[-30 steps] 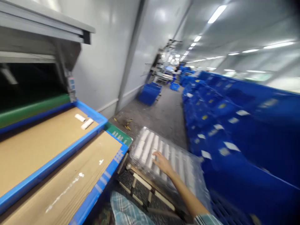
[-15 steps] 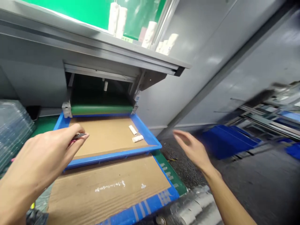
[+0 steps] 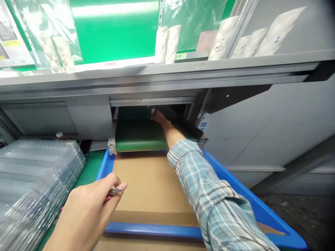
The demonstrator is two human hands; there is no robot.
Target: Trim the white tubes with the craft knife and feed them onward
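Head view: left hand (image 3: pixel 86 212) with pliers (image 3: pixel 115 191), right hand (image 3: pixel 159 117) over green belt (image 3: pixel 138 137)

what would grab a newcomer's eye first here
The right hand stretches into the dark opening under the shelf, over a green conveyor belt. At lower left, the left hand grips small pink-handled snips beside stacked clear plastic trays. White rolls stand on the shelf above.
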